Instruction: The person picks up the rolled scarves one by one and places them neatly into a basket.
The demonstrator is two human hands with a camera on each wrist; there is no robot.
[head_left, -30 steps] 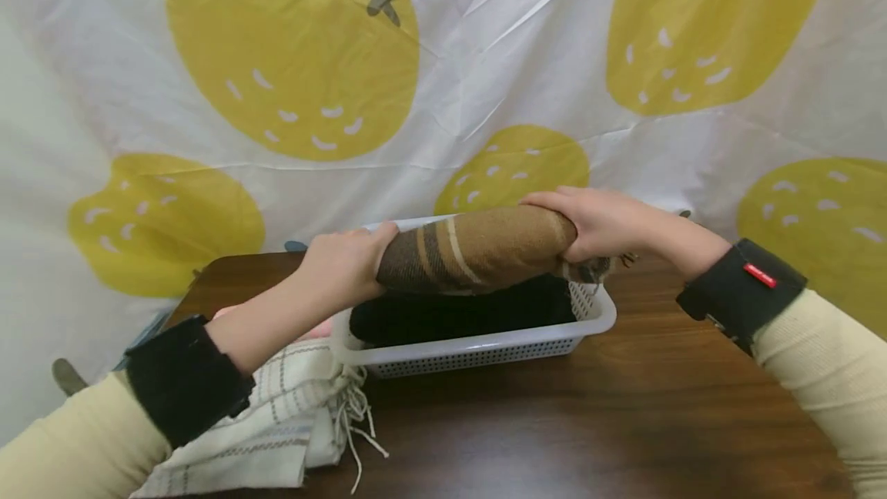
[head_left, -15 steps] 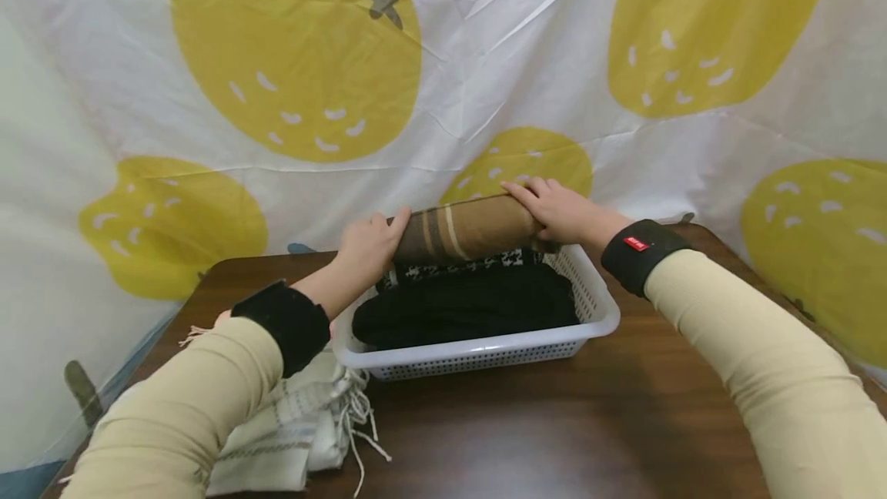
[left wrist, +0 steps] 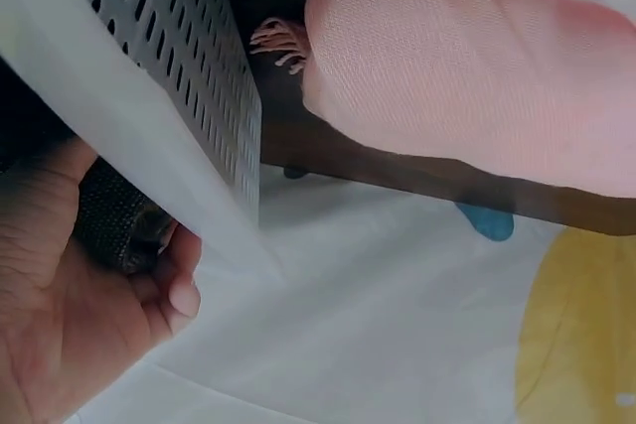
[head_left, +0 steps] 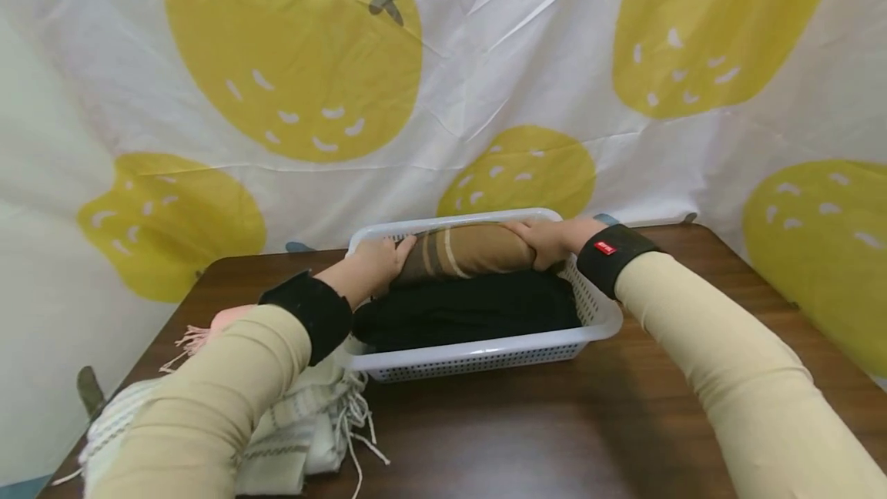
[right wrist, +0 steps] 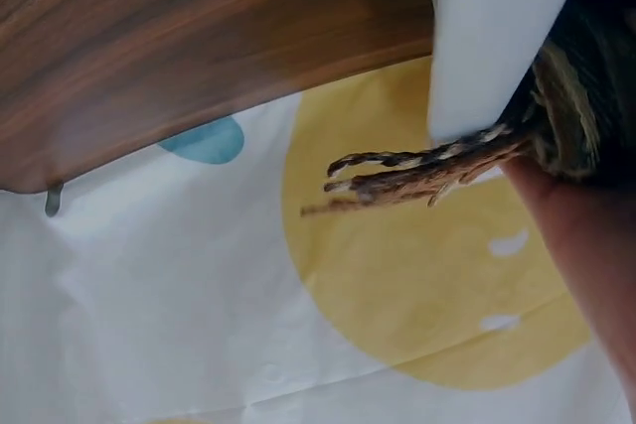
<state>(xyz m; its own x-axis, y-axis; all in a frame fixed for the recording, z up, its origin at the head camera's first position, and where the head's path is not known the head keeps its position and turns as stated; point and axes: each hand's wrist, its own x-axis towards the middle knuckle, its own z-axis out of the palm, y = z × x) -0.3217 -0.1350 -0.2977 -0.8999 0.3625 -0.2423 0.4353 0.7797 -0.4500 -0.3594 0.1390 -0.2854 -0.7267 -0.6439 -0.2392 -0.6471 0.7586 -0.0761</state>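
A rolled brown plaid scarf lies across the back half of a white perforated basket. My left hand grips its dark left end, thumb on top. At the tan right end, my right hand holds the roll. Alongside it, in the front half of the basket, sits a black folded cloth. In the left wrist view, fingers curl round the scarf's dark end inside the basket wall. The right wrist view shows the scarf's twisted fringe sticking out past the rim. The scarf's underside is hidden.
A white striped fringed scarf lies at the table's front left, partly under my left sleeve. Behind it is a folded pink scarf with a fringe. The brown wooden table ends at a lemon-print curtain.
Both hands have carried the plaid scarf back, then lowered it into the rear of the basket. The black-and-white patterned cloth seen half a second ago is now covered.
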